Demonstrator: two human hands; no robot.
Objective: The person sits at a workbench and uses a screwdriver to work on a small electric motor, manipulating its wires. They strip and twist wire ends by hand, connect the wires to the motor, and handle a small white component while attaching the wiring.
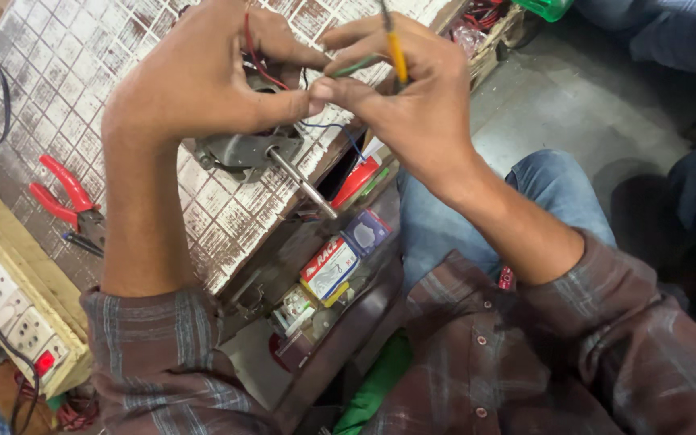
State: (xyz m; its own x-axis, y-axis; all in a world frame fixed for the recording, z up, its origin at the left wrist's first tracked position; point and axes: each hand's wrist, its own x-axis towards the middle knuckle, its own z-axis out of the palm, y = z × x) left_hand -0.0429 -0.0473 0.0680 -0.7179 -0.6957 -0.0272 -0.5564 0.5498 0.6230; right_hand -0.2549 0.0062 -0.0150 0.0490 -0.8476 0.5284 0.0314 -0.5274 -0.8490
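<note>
we see the left hand curled over a small grey motor, fingers bent around its top and thumb stretched toward the other hand, so the motor hangs gripped just above the tabletop near its front edge. the motor's metal shaft sticks out from the body, its long axis slanting down and to the right, the tip pointing past the front edge toward the open drawer below. the right hand is nearly closed, fingertips pinching a green wire against the left thumb, with a yellow-handled tool standing upright between its fingers. a red wire loops over the left fingers, and a thin blue wire trails from the motor toward the edge. red-handled pliers lie flat toward the tabletop's left side, handles pointing up and left. a switch and socket board sits at the near left corner. the drawer holds small cartons, among them a red and white box, and a red tape roll sits just under the edge.
</note>
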